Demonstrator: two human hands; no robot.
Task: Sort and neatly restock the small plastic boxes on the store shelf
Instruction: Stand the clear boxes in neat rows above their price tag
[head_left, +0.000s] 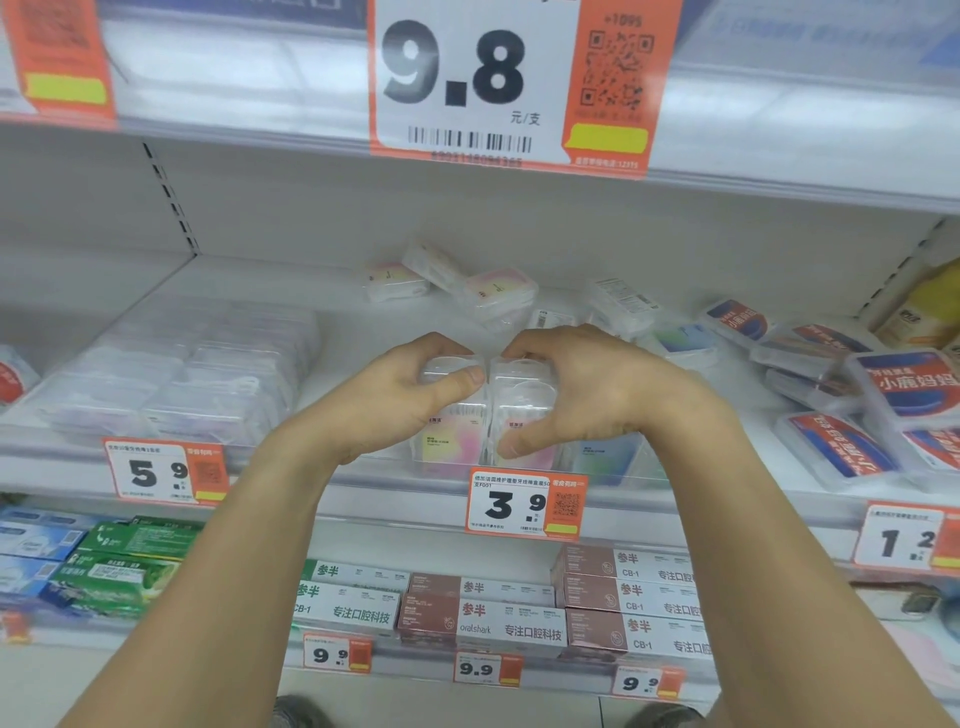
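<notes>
Left hand (410, 395) grips clear box with pink label (454, 415), fingers curled over top, thumb on front. Right hand (576, 395) grips second clear pink box (519, 410) same way. Two boxes stand upright, side by side and touching, at front of middle shelf (363, 483), just above 3.9 price tag (524, 504). More pink boxes (498, 296) lie jumbled at back (some tipped over). Red-and-blue boxes (831, 447) piled at right. Clear boxes (182, 374) stacked at left.
</notes>
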